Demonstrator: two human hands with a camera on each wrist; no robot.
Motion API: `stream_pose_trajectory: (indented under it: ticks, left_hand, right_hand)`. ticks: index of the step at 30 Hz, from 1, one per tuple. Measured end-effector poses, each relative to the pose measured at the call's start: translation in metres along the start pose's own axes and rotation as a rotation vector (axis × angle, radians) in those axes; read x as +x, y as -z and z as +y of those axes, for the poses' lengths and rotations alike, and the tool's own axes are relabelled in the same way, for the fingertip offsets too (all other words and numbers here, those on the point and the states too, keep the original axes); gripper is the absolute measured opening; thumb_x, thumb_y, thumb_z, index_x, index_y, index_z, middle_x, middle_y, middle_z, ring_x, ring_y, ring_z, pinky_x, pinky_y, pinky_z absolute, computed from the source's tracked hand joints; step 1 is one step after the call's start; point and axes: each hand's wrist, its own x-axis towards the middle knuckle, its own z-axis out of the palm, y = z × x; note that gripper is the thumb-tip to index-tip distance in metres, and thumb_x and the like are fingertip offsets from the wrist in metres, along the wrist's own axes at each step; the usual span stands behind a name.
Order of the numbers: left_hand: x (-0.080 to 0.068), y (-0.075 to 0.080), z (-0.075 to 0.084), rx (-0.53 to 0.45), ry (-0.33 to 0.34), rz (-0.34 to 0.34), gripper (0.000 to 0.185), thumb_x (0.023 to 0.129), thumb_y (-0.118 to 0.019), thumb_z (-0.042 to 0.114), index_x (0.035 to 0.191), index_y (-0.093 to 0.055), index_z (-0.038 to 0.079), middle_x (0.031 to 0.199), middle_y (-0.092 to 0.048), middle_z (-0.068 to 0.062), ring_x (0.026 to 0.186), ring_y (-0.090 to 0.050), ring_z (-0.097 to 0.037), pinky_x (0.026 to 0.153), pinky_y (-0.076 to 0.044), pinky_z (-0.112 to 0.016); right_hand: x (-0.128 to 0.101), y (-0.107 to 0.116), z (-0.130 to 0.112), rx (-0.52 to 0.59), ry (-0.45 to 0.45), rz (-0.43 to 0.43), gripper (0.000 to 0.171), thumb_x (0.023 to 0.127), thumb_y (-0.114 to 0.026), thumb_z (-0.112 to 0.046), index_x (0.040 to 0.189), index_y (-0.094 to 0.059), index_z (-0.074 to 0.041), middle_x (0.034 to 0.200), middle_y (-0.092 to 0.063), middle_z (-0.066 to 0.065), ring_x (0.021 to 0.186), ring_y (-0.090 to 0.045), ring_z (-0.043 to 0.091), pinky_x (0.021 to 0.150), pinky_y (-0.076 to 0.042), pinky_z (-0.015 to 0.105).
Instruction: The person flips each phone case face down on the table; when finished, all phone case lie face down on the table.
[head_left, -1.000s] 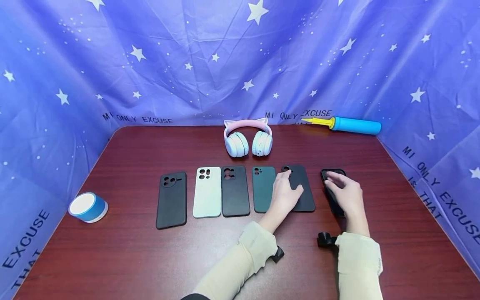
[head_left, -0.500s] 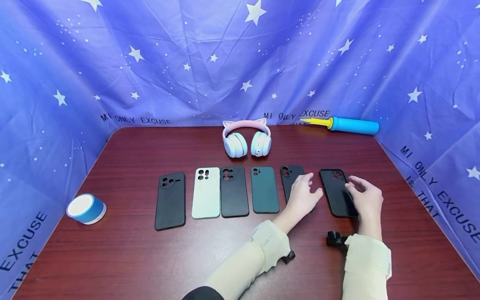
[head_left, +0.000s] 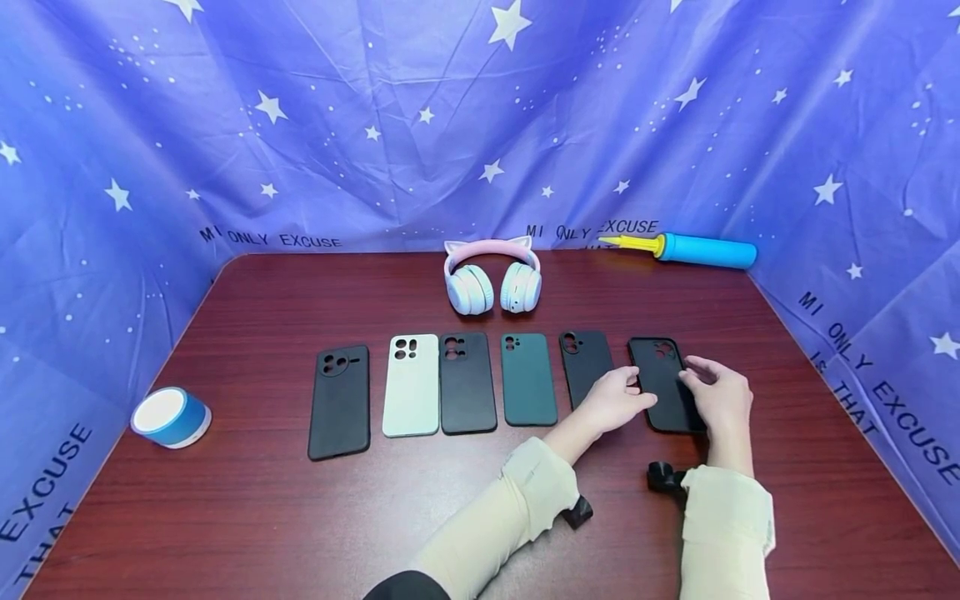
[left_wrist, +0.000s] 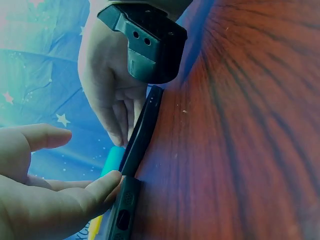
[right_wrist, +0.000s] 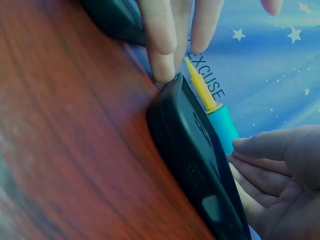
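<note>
A black phone case (head_left: 669, 392) lies at the right end of a row, inner side up. My right hand (head_left: 722, 408) is at its right edge, fingers relaxed against the side. My left hand (head_left: 611, 400) reaches to its left edge with fingers extended, and covers the lower part of a neighbouring black phone case (head_left: 583, 358). In the right wrist view, left fingertips (right_wrist: 162, 70) touch the corner of the inner-side-up phone case (right_wrist: 185, 145). The left wrist view shows the right hand (left_wrist: 107, 90) beyond that case (left_wrist: 142, 132).
Leftward in the row lie a green phone case (head_left: 529, 383), a dark one (head_left: 469, 392), a pale one (head_left: 411, 392) and a black one (head_left: 339, 408). Cat-ear headphones (head_left: 492, 279) and a blue-and-yellow hand pump (head_left: 697, 250) lie behind. A round blue speaker (head_left: 172, 417) stands far left.
My left hand has moved right, off the neighbouring case's upper part to the rightmost case. My right hand moved off that case's top to its right edge; the case has lately shifted slightly left.
</note>
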Motion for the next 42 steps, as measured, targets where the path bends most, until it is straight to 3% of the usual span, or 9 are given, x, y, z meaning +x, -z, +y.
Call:
stream_pose_trajectory:
  ticks: [9,15,27,36,42]
  left_hand:
    - [-0.001,0.001,0.004,-0.035,0.01,-0.045,0.056,0.095,-0.062,0.021,0.146,-0.042,0.008,0.146,-0.051,-0.007,0.131,-0.053,-0.016,0.105,-0.047,-0.029]
    - [0.001,0.0,0.001,-0.069,-0.001,0.004,0.053,0.095,-0.061,0.019,0.145,-0.045,0.008,0.144,-0.053,-0.004,0.13,-0.054,-0.016,0.104,-0.047,-0.029]
    - [0.005,0.002,-0.001,-0.147,-0.075,0.111,0.048,0.095,-0.06,0.015,0.141,-0.05,0.009,0.139,-0.057,-0.006,0.126,-0.057,-0.018,0.101,-0.049,-0.027]
    - [0.01,0.001,-0.005,-0.286,-0.057,0.228,0.044,0.09,-0.059,0.009,0.134,-0.057,0.01,0.129,-0.065,-0.005,0.116,-0.064,-0.017,0.097,-0.052,-0.031]
    - [0.01,0.003,-0.007,-0.316,-0.053,0.246,0.045,0.09,-0.058,0.009,0.135,-0.057,0.01,0.13,-0.064,-0.007,0.118,-0.063,-0.019,0.1,-0.05,-0.034]
  right_hand:
    - [0.001,0.001,-0.001,-0.052,0.04,-0.04,0.038,0.097,-0.056,-0.013,0.131,-0.057,0.002,0.126,-0.059,0.026,0.128,-0.048,0.041,0.111,-0.03,0.053]
    - [0.001,-0.001,-0.003,-0.096,0.082,-0.033,0.037,0.097,-0.054,-0.014,0.129,-0.058,0.003,0.128,-0.057,0.028,0.129,-0.042,0.047,0.112,-0.024,0.058]
    - [-0.001,-0.006,-0.008,-0.084,0.101,-0.021,0.038,0.096,-0.055,-0.017,0.128,-0.059,0.003,0.126,-0.059,0.027,0.128,-0.045,0.045,0.11,-0.029,0.056]
    - [-0.002,-0.009,-0.013,-0.084,0.115,-0.075,0.041,0.098,-0.053,-0.021,0.133,-0.056,0.001,0.127,-0.06,0.026,0.127,-0.048,0.043,0.107,-0.035,0.054]
    - [-0.003,-0.011,-0.016,-0.067,0.153,-0.026,0.036,0.098,-0.054,-0.02,0.129,-0.06,-0.002,0.124,-0.062,0.024,0.125,-0.05,0.042,0.105,-0.036,0.054]
